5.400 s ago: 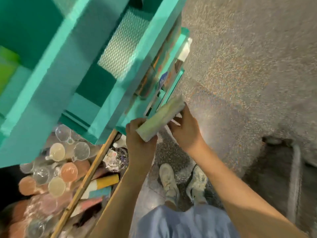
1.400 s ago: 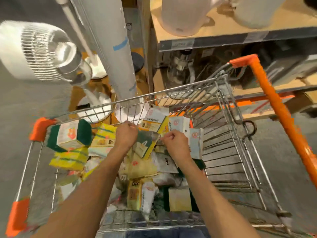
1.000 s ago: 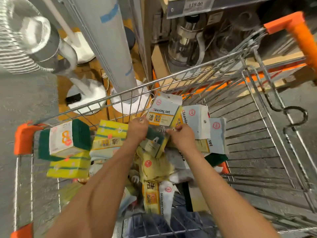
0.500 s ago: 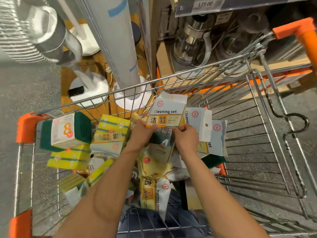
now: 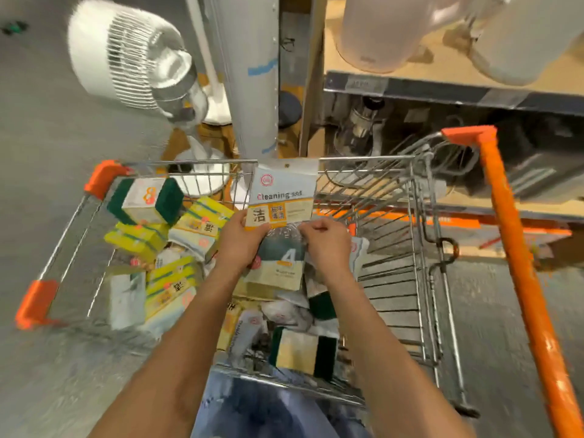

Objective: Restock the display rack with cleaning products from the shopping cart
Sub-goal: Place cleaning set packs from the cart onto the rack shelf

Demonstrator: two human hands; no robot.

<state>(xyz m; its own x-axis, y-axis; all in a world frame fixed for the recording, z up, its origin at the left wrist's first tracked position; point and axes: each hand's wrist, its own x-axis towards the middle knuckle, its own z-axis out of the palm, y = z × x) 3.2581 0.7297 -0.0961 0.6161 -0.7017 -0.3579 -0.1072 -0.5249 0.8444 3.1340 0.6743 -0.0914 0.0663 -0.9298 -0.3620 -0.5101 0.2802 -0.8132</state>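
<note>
Grey speckled shop floor and a plank-topped stock shelf [image 5: 442, 67] frame the scene. A flat "Cleaning set" packet [image 5: 282, 197] is held upright over the far end of a wire shopping cart [image 5: 423, 248]. The left hand [image 5: 241, 240] pinches its lower left edge, thumb across the printed card. The right hand [image 5: 325, 245] is curled at its lower right corner and appears to grip it there, though the contact itself is hard to make out. A clear lower section showing a dark-and-pale sponge pad marked "4" [image 5: 281, 263] hangs between the wrists.

The packet looks light and floppy, a thin card header over slick film, so it would likely sag or slip if held by one corner. The stiffer card band, or the header with its hang hole, seems the safest hold.

Beneath it lie more goods: a green-edged sponge block [image 5: 147, 200], yellow scourer packs [image 5: 139, 238] and a sponge by the near rail [image 5: 300, 350]. An orange handle bar [image 5: 518, 263] runs down the right, and a white fan [image 5: 126, 61] stands beyond. No display rack is in view.
</note>
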